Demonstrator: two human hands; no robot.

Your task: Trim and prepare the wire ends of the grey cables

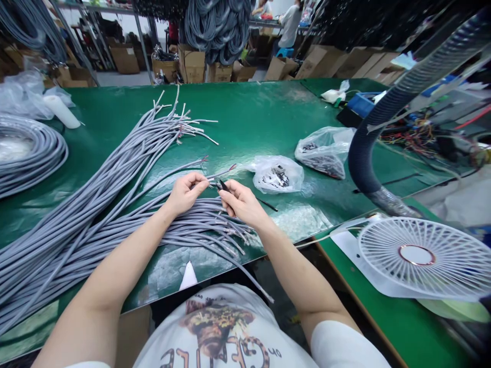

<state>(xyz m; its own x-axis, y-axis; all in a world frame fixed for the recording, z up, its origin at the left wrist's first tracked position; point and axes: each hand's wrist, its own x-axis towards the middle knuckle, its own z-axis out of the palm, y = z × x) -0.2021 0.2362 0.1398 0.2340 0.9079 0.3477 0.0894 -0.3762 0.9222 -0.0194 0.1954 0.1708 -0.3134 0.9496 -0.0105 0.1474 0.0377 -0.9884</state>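
Observation:
My left hand [186, 191] is pinched shut on the stripped end of a grey cable [215, 176], whose thin coloured wires point right. My right hand [240, 200] is closed on a small black part [223, 186], held right at that cable end. Both hands hover over a bundle of grey cables [115, 214] lying across the green table [253, 117]. A second fan of grey cables [161, 125] spreads toward the back, ends bare.
Two clear plastic bags of small black parts [276, 174] [324, 152] lie to the right. A white fan [420, 255] and a ribbed hose [387, 107] stand at right. A coiled grey cable [26, 153] lies at left. Cardboard boxes [192, 64] and a seated person [289, 25] are behind.

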